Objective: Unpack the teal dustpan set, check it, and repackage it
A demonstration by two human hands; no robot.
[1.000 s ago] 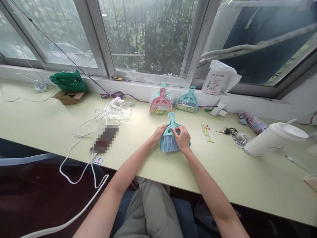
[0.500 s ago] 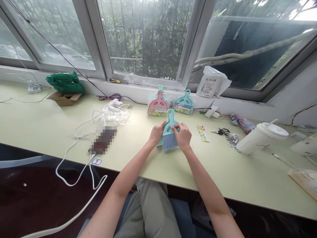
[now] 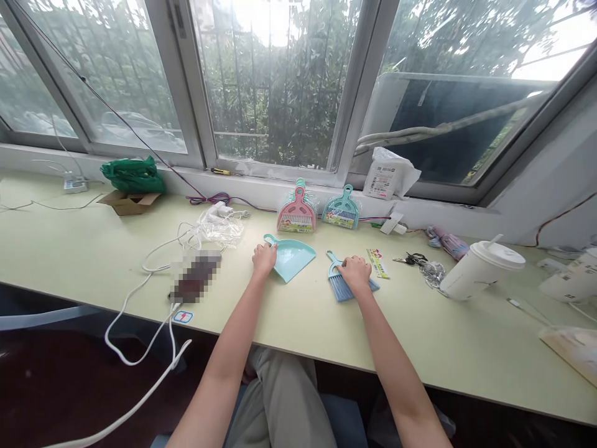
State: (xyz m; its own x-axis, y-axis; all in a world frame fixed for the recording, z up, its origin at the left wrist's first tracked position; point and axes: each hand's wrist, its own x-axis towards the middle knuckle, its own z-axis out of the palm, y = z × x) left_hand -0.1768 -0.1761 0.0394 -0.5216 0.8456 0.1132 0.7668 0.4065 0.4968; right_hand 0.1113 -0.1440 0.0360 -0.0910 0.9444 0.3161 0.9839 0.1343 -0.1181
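My left hand is closed on the handle side of a light teal dustpan, which lies on the table with its wide edge toward the right. To the right, my right hand grips a teal hand brush with blue-grey bristles. The brush rests on the tabletop, its handle pointing up and left, and my fingers cover part of its body. Dustpan and brush are apart from each other. Just right of my right hand lies a printed label card.
Packaged pink dustpan sets and a teal set stand by the window wall. At right are keys and a white lidded cup. Blurred phone, white cables, clear plastic wrap and a cardboard box lie left.
The dustpan and brush, together in both hands before, are now separated. My left hand has moved left with the dustpan, my right hand slightly right with the brush. The view has tilted up slightly.
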